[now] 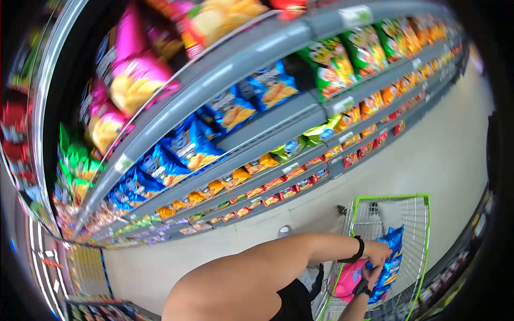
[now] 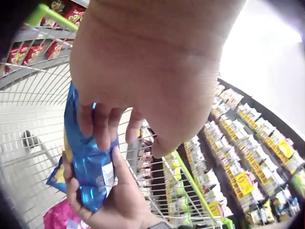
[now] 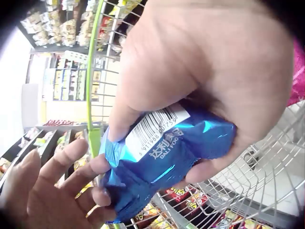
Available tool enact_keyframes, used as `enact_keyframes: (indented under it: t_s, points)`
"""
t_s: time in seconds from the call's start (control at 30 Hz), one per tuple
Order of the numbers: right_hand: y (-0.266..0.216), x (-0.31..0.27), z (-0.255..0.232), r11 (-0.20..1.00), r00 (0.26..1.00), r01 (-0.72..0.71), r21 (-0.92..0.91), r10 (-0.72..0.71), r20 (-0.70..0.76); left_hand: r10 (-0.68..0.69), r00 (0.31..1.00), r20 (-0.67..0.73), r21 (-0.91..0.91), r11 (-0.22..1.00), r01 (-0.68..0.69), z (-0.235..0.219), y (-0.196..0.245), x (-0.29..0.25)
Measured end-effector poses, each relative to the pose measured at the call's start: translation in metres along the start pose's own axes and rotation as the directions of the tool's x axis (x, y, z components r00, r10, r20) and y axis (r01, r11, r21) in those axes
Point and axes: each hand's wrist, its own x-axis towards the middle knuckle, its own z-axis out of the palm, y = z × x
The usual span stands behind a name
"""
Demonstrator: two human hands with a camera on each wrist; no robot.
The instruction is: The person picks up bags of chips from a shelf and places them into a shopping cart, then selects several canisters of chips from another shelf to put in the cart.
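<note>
Over a shopping cart (image 1: 428,230), my right hand (image 3: 205,57) grips a shiny blue bag of chips (image 3: 167,152), its barcode label facing the right wrist camera. My left hand (image 2: 143,81) hangs above the same bag in the left wrist view, fingers loosely spread. Its fingertips touch the bag's end in the right wrist view. A second blue chip bag (image 2: 58,177) shows partly behind the held one. Bright pink material (image 1: 350,279) lies in the cart beside my hands.
Shelves of chip bags curve along the left, with blue bags (image 1: 187,142) and green bags (image 1: 327,64) on them. The cart's green rim (image 1: 393,196) surrounds the hands' area. More stocked shelves (image 2: 238,157) stand on the other side of the aisle. Pale floor (image 1: 439,134) lies between.
</note>
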Motion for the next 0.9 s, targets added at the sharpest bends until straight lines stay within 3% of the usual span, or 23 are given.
enact_keyframes:
  t_s: [0.03,0.07,0.13,0.17,0.2,0.23,0.3,0.4,0.53,0.57,0.6,0.63,0.7,0.73,0.77,0.8,0.83,0.9]
  points:
    - [-0.015,0.0,-0.005,0.581,0.914,-0.315,0.751,0.399,0.074,0.077,0.997,-0.012,-0.015,0.997,-0.077,-0.004,0.004,-0.011]
    - [-0.013,-0.014,-0.018,0.996,0.996,0.087,0.0,-0.087,-0.023,0.14,0.99,-0.026,-0.046,0.989,-0.141,-0.025,0.019,-0.038]
    - [-0.027,-0.036,0.002,0.971,0.975,0.212,-0.109,-0.218,-0.042,0.274,0.955,-0.115,-0.169,0.942,-0.291,-0.043,0.028,-0.082]
    - [-0.038,-0.048,0.017,0.949,0.958,0.27,-0.165,-0.282,-0.052,0.279,0.946,-0.165,-0.202,0.929,-0.309,-0.061,0.034,-0.116]
    - [-0.044,-0.05,0.014,0.847,0.959,-0.204,0.49,0.273,-0.071,0.281,0.936,-0.212,-0.236,0.914,-0.329,-0.081,0.041,-0.157]
    - [-0.047,-0.049,0.017,0.827,0.967,-0.197,0.527,0.251,-0.033,0.285,0.92,-0.269,-0.217,0.913,-0.346,-0.092,0.036,-0.192]
    - [-0.053,-0.055,0.037,0.771,0.977,-0.19,0.607,0.21,0.039,0.149,0.934,-0.324,-0.226,0.947,-0.229,-0.094,0.0,-0.251]
    - [-0.074,-0.072,0.107,0.868,0.991,-0.111,0.484,0.062,0.115,-0.06,0.911,-0.409,-0.262,0.964,-0.054,-0.109,-0.041,-0.358]
    - [-0.07,-0.03,0.147,0.933,0.923,-0.242,0.267,0.137,0.358,-0.22,0.826,-0.518,-0.292,0.954,0.071,-0.106,-0.08,-0.46]
    - [-0.095,-0.072,0.213,0.967,0.877,-0.213,0.137,0.128,0.463,-0.252,0.825,-0.506,-0.344,0.936,0.075,-0.113,-0.078,-0.481]
    - [-0.1,-0.072,0.239,0.992,0.833,-0.122,0.0,0.103,0.544,-0.28,0.83,-0.483,-0.396,0.915,0.078,-0.119,-0.073,-0.503]
    - [-0.114,-0.1,0.288,0.991,0.833,-0.021,-0.133,0.091,0.546,-0.262,0.802,-0.537,-0.438,0.899,0.0,-0.124,-0.063,-0.519]
    - [-0.108,-0.103,0.335,0.933,0.797,0.176,-0.313,0.051,0.601,-0.218,0.746,-0.629,-0.494,0.853,-0.167,-0.143,-0.036,-0.545]
    - [-0.104,-0.105,0.358,0.88,0.778,0.277,-0.387,0.031,0.628,-0.209,0.717,-0.665,-0.46,0.871,-0.173,-0.153,-0.023,-0.555]
    - [-0.106,-0.116,0.387,0.896,0.744,0.207,-0.392,0.116,0.658,-0.199,0.69,-0.696,-0.433,0.883,-0.182,-0.158,-0.015,-0.562]
    - [-0.1,-0.114,0.4,0.845,0.722,0.258,-0.468,0.153,0.675,-0.197,0.656,-0.729,-0.406,0.895,-0.182,-0.16,-0.014,-0.565]
    - [-0.103,-0.135,0.428,0.858,0.723,0.27,-0.437,0.119,0.68,-0.101,0.62,-0.778,-0.283,0.938,-0.202,-0.166,-0.009,-0.568]
    - [-0.11,-0.159,0.462,0.804,0.713,0.266,-0.532,0.207,0.669,-0.097,0.486,-0.868,-0.269,0.916,-0.298,-0.174,0.011,-0.572]
